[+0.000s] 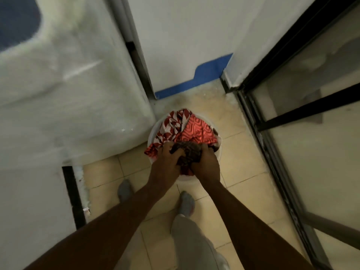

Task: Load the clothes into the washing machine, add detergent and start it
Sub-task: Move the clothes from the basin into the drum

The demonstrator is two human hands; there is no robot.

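A white round basin (151, 137) stands on the tiled floor, filled with clothes. On top lie a red-and-white patterned cloth (171, 125) and a coral-red patterned one (196, 131). My left hand (167, 160) and my right hand (206, 162) both reach down into the basin and grip a dark checked garment (190, 152) bunched between them. The white washing machine (68, 90) fills the left of the view, blurred, with a dark blue lid window (17, 18) at the top left.
A white wall with a blue skirting strip (206, 75) stands behind the basin. A black-framed glass sliding door (292, 117) runs along the right. My feet in grey socks (186, 201) stand just behind the basin on beige tiles.
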